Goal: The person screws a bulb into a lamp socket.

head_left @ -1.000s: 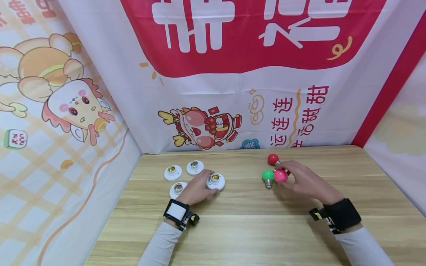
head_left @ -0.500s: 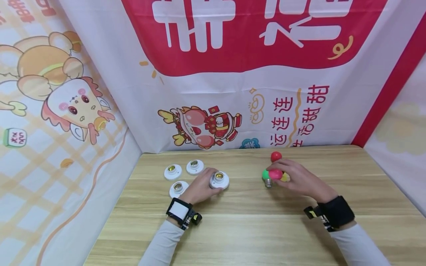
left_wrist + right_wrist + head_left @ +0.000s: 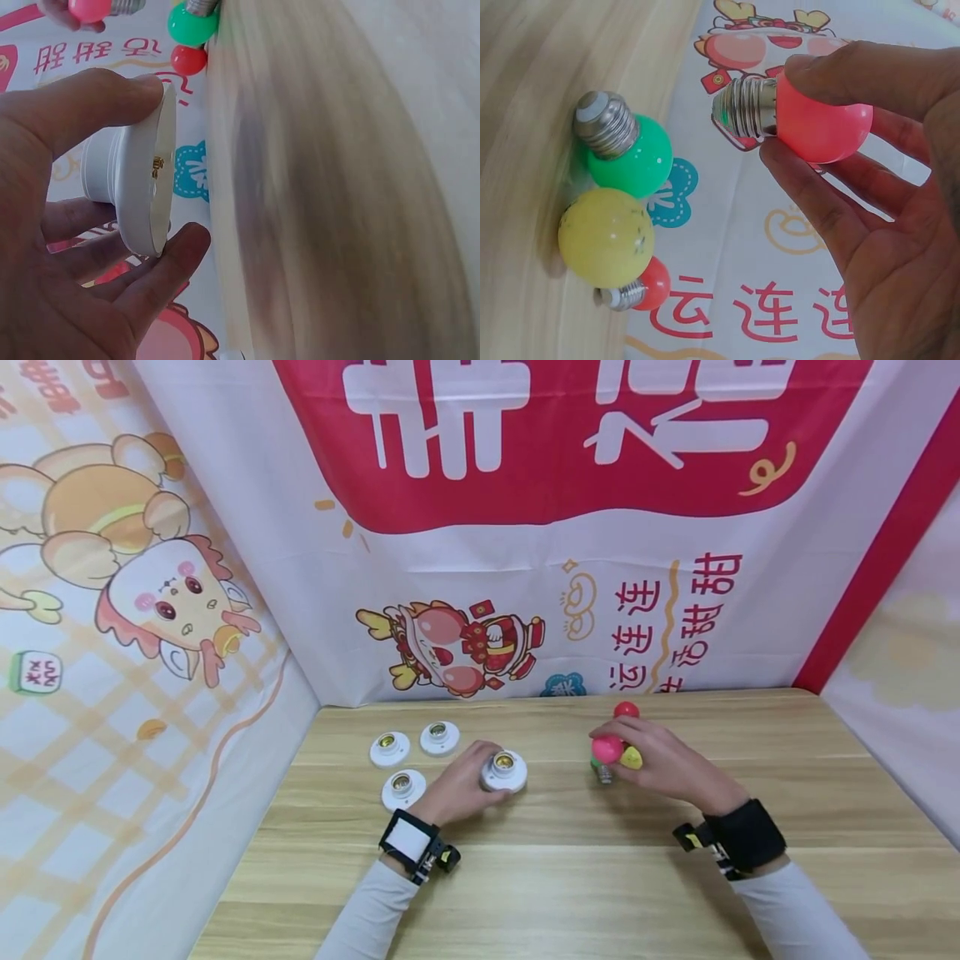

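Taking the green bulb [image 3: 630,161] as my landmark, I find three white lamp holders [image 3: 389,749] resting on the table [image 3: 510,902] well to its left. Nearer to it, yet still on its left, my left hand [image 3: 457,789] grips the rim of a fourth lamp holder [image 3: 504,772] between thumb and fingers, lifted off the wood with its socket facing up. Above the green bulb, my right hand [image 3: 671,764] pinches the pink bulb [image 3: 607,749], screw base pointing down towards the tabletop. To the right, the yellow bulb [image 3: 632,757] lies just beside the landmark, and the red bulb [image 3: 626,710] sits behind it.

Over the last second I see the held holder shift right and the pink bulb shift left, across the green one. I judge that the two parts are being brought together; they remain apart and unjoined.
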### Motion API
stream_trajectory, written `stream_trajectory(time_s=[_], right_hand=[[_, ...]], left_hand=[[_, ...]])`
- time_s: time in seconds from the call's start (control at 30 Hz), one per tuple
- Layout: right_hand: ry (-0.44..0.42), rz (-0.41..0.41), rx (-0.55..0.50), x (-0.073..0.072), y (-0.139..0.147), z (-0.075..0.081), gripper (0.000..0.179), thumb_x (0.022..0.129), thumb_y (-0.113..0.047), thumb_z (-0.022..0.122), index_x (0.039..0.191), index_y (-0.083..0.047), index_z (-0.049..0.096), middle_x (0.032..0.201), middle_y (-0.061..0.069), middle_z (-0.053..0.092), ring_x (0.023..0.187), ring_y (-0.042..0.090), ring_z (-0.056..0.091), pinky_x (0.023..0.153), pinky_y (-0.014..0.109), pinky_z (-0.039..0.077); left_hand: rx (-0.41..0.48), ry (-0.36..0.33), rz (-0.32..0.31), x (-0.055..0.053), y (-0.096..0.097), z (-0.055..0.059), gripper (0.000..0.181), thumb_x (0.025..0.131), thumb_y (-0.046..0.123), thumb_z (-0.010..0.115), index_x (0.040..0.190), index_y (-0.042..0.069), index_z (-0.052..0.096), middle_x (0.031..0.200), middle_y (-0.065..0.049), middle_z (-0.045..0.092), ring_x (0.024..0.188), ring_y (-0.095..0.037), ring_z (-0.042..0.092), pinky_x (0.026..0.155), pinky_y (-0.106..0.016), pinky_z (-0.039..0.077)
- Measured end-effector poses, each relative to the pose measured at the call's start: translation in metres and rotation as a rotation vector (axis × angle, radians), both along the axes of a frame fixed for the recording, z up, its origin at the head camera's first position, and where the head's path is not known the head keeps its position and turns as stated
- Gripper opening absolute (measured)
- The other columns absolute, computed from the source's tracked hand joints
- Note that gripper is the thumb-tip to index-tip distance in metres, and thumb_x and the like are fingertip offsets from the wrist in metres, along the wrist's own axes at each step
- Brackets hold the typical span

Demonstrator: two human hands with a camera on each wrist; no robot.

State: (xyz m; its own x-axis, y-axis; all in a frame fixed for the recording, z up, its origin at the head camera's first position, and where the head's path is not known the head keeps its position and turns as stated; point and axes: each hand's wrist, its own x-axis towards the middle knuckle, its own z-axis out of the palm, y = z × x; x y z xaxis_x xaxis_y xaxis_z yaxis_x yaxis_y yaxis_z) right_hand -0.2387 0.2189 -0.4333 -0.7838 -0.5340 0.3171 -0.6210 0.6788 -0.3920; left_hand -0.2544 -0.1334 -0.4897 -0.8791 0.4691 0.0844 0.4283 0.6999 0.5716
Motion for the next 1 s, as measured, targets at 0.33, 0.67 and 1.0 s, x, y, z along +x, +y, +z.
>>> stream_trajectory(time_s=[0.33, 0.67, 1.0], right_hand=[[0.020, 0.017, -0.008, 0.001, -0.010, 0.006, 0.053, 0.083, -0.012, 0.092, 0.131, -0.010, 0.071, 0.129, 0.007, 0.074, 0.115, 0.025, 0.071, 0.100, 0.049, 0.064], [-0.013, 0.020, 0.003, 0.003, -0.019, 0.012, 0.054, 0.084, -0.017, 0.091, 0.134, -0.013, 0.070, 0.132, 0.006, 0.074, 0.117, 0.024, 0.071, 0.101, 0.049, 0.063], [0.019, 0.032, -0.006, 0.004, -0.024, 0.009, 0.054, 0.086, -0.016, 0.091, 0.135, -0.014, 0.070, 0.134, 0.008, 0.072, 0.122, 0.028, 0.069, 0.103, 0.052, 0.062]], left_hand=[[-0.027, 0.016, -0.057, 0.004, 0.018, 0.003, 0.073, 0.089, 0.033, 0.087, 0.149, 0.007, 0.054, 0.154, -0.010, 0.055, 0.139, -0.024, 0.058, 0.121, -0.041, 0.049], [-0.027, 0.022, -0.082, 0.008, 0.028, 0.006, 0.074, 0.089, 0.034, 0.087, 0.151, 0.009, 0.053, 0.156, -0.008, 0.053, 0.141, -0.022, 0.057, 0.120, -0.040, 0.050], [-0.024, 0.028, -0.114, 0.009, 0.037, 0.008, 0.073, 0.090, 0.034, 0.086, 0.151, 0.010, 0.054, 0.156, -0.007, 0.055, 0.142, -0.021, 0.056, 0.121, -0.039, 0.049]])
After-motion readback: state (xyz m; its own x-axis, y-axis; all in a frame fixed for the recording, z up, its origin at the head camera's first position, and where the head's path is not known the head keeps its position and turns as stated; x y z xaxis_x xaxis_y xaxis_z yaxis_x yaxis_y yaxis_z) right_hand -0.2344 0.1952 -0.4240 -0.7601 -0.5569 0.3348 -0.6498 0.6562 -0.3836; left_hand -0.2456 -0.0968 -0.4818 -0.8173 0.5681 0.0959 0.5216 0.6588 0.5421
